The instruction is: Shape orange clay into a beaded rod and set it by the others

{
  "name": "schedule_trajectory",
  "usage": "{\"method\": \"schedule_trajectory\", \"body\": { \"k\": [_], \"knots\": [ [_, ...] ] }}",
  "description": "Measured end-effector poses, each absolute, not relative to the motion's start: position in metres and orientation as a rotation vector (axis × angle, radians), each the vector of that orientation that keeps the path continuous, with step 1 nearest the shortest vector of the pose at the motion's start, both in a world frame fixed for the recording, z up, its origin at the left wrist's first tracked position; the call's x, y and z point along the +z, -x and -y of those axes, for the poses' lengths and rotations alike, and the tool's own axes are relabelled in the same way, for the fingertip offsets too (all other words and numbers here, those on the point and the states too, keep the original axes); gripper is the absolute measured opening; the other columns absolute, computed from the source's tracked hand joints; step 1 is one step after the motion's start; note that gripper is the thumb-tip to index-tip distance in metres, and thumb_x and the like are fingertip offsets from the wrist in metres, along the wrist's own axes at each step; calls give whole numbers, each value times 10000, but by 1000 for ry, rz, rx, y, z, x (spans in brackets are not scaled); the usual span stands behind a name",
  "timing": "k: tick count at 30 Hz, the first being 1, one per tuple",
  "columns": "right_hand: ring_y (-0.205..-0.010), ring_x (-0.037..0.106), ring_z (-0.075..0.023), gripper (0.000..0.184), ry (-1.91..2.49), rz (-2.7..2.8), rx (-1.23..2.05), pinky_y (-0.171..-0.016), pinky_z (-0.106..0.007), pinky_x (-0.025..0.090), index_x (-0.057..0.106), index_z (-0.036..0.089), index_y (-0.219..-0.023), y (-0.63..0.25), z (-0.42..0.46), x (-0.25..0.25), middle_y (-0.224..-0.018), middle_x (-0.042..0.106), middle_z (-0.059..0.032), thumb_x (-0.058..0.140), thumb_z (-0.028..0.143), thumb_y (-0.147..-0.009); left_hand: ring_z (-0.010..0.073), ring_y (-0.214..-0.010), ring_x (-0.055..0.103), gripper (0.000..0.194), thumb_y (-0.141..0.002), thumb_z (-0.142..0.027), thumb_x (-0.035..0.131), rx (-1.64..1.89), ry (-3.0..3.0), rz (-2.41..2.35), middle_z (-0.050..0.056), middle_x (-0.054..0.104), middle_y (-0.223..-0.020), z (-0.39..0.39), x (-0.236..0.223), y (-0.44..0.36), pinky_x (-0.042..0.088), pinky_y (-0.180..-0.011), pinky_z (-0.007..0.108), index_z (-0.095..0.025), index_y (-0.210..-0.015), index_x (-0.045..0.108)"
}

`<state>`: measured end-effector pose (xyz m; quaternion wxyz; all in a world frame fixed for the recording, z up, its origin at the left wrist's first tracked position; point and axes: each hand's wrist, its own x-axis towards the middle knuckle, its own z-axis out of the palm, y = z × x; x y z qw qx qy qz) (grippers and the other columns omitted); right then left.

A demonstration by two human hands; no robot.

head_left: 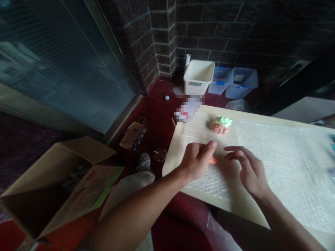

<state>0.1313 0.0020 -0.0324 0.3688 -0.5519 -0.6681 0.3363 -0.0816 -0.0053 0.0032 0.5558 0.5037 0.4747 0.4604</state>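
Above the near left part of the table, my left hand (200, 157) is closed, its thumb pressed on the curled fingers. A bit of soft orange clay (213, 160) shows below the thumb, held in that hand; the rest of it is hidden by the fingers. To its right, my right hand (246, 167) is apart from it, fingers loosely bent and spread, with nothing seen in them. Beyond both hands lies a crumpled lump of pinkish-orange clay (219, 129), touching a light green lump (223, 121) on the bubble wrap (274, 150) that covers the table.
An open cardboard box (86, 150) stands at the left, near a paper bag (133, 135) on the red floor. A white bin (197, 83) and two clear plastic boxes (242, 87) stand behind the table by the brick wall. A small white ball (167, 98) lies on the floor.
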Motion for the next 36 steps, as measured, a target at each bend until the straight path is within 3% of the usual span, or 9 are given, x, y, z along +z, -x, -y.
{"method": "schedule_trajectory", "body": {
  "k": [8,12,14,17,20,26,30,33,36],
  "knots": [
    [-838,694,-265,453,1354,1689,893,-808,-406,518,725,217,-1103,-134,0,-33,-893,720,-74,422,551,-1077,54,-406,211,681,-915,-736,543,1160,-832,-1012,-82,238,-474,-5,1,74,169,-428,249,-232,-525,304],
    [-841,682,-256,433,1338,1691,893,-810,-403,502,725,220,-1096,-134,0,-33,-892,713,-67,425,533,-1083,91,-438,408,554,-880,-709,592,1063,-754,-833,-42,467,-532,-10,1,77,308,-450,236,-217,-664,457],
    [-847,681,-256,429,1336,1691,897,-817,-408,498,724,220,-1099,-134,0,-32,-894,713,-68,425,528,-1085,107,-449,457,513,-894,-685,581,1063,-809,-865,-11,563,-553,-10,1,78,303,-452,238,-207,-716,526],
    [-853,679,-256,427,1340,1694,897,-825,-413,490,724,218,-1104,-133,0,-32,-898,716,-68,424,522,-1088,87,-391,366,632,-958,-691,492,1080,-951,-1048,-21,454,-427,-9,-1,78,230,-442,257,-196,-567,530],
    [-852,680,-253,421,1338,1695,899,-826,-408,486,725,219,-1104,-133,1,-32,-902,719,-65,426,514,-1091,84,-368,319,768,-970,-752,417,1136,-985,-1151,-30,299,-367,-7,-3,77,231,-452,287,-220,-420,366],
    [-844,681,-243,417,1323,1693,908,-818,-391,485,730,220,-1094,-131,1,-32,-893,718,-58,435,515,-1089,82,-340,266,745,-931,-809,421,1105,-791,-1080,-48,265,-368,-9,-3,76,188,-422,275,-228,-469,361],
    [-838,676,-242,418,1316,1630,962,-820,-396,483,744,216,-1090,-129,2,-32,-881,719,-62,457,520,-1081,92,-384,352,589,-974,-660,400,933,-569,-811,-27,434,-474,-12,1,78,280,-447,248,-189,-659,560],
    [-855,679,-235,392,1240,1487,1093,-825,-397,502,758,222,-1123,-125,2,-30,-944,732,-68,502,514,-1066,120,-578,548,304,-911,-426,590,885,-546,-721,43,638,-711,-10,0,75,422,-596,259,-131,-885,660],
    [-907,687,-235,367,1117,1326,1270,-842,-399,530,768,237,-1181,-122,3,-24,-1021,745,-75,564,509,-1041,159,-753,636,279,-876,-351,711,863,-646,-717,80,702,-880,-5,-3,71,470,-706,290,-124,-1028,655]
  ]
}}
